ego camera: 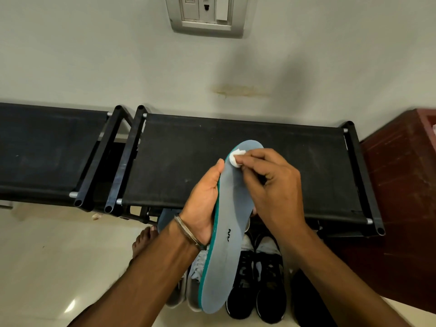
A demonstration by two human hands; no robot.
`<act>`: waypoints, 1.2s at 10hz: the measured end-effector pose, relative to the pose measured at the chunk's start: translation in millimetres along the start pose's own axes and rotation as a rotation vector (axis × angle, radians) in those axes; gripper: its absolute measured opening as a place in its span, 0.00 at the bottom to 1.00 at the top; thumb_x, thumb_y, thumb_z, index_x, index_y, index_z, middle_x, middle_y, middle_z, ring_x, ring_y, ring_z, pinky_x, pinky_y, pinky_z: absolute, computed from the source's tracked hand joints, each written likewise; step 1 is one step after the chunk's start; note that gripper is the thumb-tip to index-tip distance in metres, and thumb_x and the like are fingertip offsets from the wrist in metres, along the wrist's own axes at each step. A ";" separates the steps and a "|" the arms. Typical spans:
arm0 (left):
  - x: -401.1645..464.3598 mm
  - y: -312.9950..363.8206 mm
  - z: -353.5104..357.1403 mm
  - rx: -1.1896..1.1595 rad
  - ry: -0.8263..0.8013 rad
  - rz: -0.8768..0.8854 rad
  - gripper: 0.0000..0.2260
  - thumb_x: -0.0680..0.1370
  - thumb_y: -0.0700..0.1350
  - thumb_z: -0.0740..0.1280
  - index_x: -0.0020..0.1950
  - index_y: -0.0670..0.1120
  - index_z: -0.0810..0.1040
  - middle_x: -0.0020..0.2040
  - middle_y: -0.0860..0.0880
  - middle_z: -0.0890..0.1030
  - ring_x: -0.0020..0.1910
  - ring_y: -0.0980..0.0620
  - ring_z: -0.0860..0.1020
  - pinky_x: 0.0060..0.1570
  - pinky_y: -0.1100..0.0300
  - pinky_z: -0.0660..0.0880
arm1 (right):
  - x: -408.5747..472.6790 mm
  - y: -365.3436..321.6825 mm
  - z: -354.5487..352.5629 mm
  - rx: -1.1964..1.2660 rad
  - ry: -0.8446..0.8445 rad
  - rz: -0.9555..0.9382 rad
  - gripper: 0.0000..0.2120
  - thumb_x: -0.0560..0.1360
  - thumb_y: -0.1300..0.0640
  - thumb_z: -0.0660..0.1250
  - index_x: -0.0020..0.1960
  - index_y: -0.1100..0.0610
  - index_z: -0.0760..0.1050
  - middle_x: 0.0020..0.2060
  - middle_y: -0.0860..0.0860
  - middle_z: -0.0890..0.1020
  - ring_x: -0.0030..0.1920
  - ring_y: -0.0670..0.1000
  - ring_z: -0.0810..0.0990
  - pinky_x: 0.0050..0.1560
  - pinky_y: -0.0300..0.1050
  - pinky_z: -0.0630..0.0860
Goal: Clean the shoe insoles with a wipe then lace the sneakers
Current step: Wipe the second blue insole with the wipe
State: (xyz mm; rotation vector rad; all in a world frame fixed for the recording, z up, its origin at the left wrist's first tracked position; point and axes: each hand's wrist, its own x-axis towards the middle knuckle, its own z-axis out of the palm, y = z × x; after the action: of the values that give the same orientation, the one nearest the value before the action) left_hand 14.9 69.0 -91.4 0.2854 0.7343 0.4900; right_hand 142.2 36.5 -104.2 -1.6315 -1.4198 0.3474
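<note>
A: We log the long grey-blue foam insole with a teal edge [232, 223] held upright at frame centre, toe end at twelve o'clock, heel at six. Our left hand [203, 201] grips it along its nine o'clock edge, thumb lying up the side, fingers wrapped behind.

B: Agreed. Our right hand [269, 182] pinches a small crumpled white wipe [236, 157] between thumb and fingertips, pressed on the insole's toe area toward eleven o'clock. A thin metal bangle [188, 232] sits on the left wrist.

A: Behind the insole we note the black fabric-topped shoe rack [295, 161], a second one [47, 149] at nine o'clock. Below, at five o'clock, a pair of black sneakers with white soles [262, 286] stands on the pale tiled floor [59, 260]; a grey sneaker with white laces [195, 274] shows just beside the insole's heel.

B: A bare foot [144, 239] at seven o'clock; a dark red wooden cabinet [401, 185] at three; a wall switch plate [205, 14] at twelve.
</note>
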 end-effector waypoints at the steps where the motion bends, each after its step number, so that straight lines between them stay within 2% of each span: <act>1: -0.2 5.6 -0.3 -0.058 -0.006 -0.012 0.27 0.80 0.61 0.55 0.68 0.44 0.76 0.57 0.42 0.81 0.55 0.46 0.79 0.61 0.53 0.72 | -8.2 -10.2 4.5 0.105 -0.139 -0.040 0.10 0.75 0.63 0.70 0.54 0.57 0.84 0.53 0.48 0.82 0.54 0.45 0.80 0.58 0.39 0.77; 2: -1.2 8.9 -2.2 -0.066 0.001 -0.002 0.27 0.80 0.61 0.54 0.68 0.44 0.75 0.58 0.42 0.80 0.57 0.45 0.78 0.62 0.53 0.71 | -9.5 -10.7 3.9 0.137 -0.197 -0.090 0.10 0.75 0.64 0.70 0.54 0.58 0.84 0.53 0.49 0.83 0.55 0.45 0.80 0.58 0.39 0.77; 3: -2.2 2.6 1.6 0.012 0.009 0.005 0.25 0.81 0.60 0.53 0.69 0.45 0.75 0.56 0.43 0.81 0.54 0.47 0.79 0.58 0.54 0.73 | -1.2 -1.8 0.7 0.005 -0.027 -0.062 0.11 0.76 0.61 0.69 0.57 0.59 0.83 0.53 0.51 0.82 0.54 0.44 0.79 0.58 0.37 0.76; 4: -3.0 -0.1 5.0 0.036 0.006 0.002 0.25 0.82 0.59 0.53 0.69 0.46 0.75 0.55 0.43 0.81 0.52 0.47 0.79 0.55 0.54 0.75 | 0.3 -0.9 -0.5 -0.021 0.027 -0.022 0.11 0.76 0.61 0.68 0.56 0.59 0.83 0.53 0.51 0.82 0.54 0.43 0.78 0.58 0.34 0.75; 5: 0.0 5.0 -2.8 -0.037 0.020 -0.020 0.27 0.80 0.61 0.55 0.69 0.44 0.75 0.58 0.41 0.80 0.56 0.45 0.80 0.58 0.54 0.76 | -10.2 -14.0 4.9 0.077 -0.130 -0.045 0.10 0.75 0.62 0.69 0.55 0.57 0.84 0.53 0.49 0.82 0.54 0.43 0.79 0.59 0.34 0.75; 6: 1.3 14.9 -9.5 -0.075 0.025 -0.042 0.31 0.79 0.64 0.55 0.69 0.43 0.75 0.65 0.39 0.78 0.64 0.43 0.77 0.62 0.52 0.74 | -17.0 -22.0 10.2 0.125 -0.201 -0.097 0.10 0.75 0.63 0.69 0.54 0.59 0.84 0.52 0.50 0.82 0.54 0.43 0.79 0.59 0.35 0.75; 7: 2.1 21.5 -14.8 -0.085 0.038 -0.023 0.33 0.79 0.66 0.53 0.70 0.43 0.74 0.67 0.39 0.76 0.66 0.44 0.75 0.64 0.51 0.73 | -19.7 -20.5 12.7 0.044 -0.204 -0.160 0.09 0.75 0.67 0.68 0.52 0.61 0.84 0.50 0.52 0.83 0.52 0.47 0.80 0.57 0.38 0.76; 8: 4.0 19.4 -15.6 -0.098 0.019 -0.007 0.32 0.79 0.66 0.53 0.68 0.44 0.77 0.62 0.41 0.80 0.59 0.44 0.80 0.60 0.51 0.75 | -15.9 -13.2 7.3 -0.046 -0.188 -0.163 0.11 0.75 0.69 0.66 0.53 0.61 0.83 0.49 0.53 0.82 0.51 0.51 0.79 0.53 0.47 0.77; 9: 4.7 11.6 -12.5 -0.079 0.055 0.032 0.30 0.80 0.65 0.54 0.67 0.45 0.77 0.59 0.41 0.81 0.53 0.45 0.81 0.57 0.50 0.77 | -3.2 3.7 -5.0 -0.200 -0.088 -0.130 0.11 0.74 0.70 0.65 0.53 0.62 0.83 0.48 0.54 0.81 0.49 0.53 0.78 0.48 0.50 0.77; 10: 3.1 9.2 -10.3 0.036 0.079 0.041 0.29 0.80 0.65 0.54 0.68 0.45 0.76 0.62 0.40 0.79 0.54 0.44 0.80 0.57 0.49 0.76 | -0.3 6.3 -5.2 -0.193 -0.071 -0.022 0.10 0.76 0.66 0.67 0.55 0.61 0.82 0.50 0.54 0.81 0.51 0.49 0.77 0.53 0.43 0.76; 11: 2.4 11.8 -11.4 -0.046 0.049 0.035 0.30 0.79 0.65 0.55 0.67 0.44 0.78 0.61 0.41 0.79 0.55 0.44 0.78 0.61 0.50 0.74 | -18.9 -9.1 10.6 -0.116 -0.173 -0.022 0.11 0.78 0.58 0.67 0.58 0.60 0.82 0.54 0.54 0.80 0.54 0.43 0.74 0.62 0.26 0.67; 12: 4.4 13.5 -14.8 -0.080 0.048 0.041 0.29 0.79 0.65 0.55 0.65 0.44 0.79 0.57 0.41 0.81 0.53 0.44 0.80 0.59 0.51 0.75 | -20.6 -10.6 11.4 -0.088 -0.195 -0.112 0.10 0.77 0.62 0.67 0.56 0.61 0.82 0.53 0.54 0.81 0.54 0.45 0.75 0.60 0.29 0.70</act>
State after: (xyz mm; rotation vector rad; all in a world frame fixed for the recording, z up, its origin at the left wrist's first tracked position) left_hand 3.0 83.9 -98.9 0.2148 0.7551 0.5653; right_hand 121.3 22.4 -109.3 -1.6151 -1.6872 0.3925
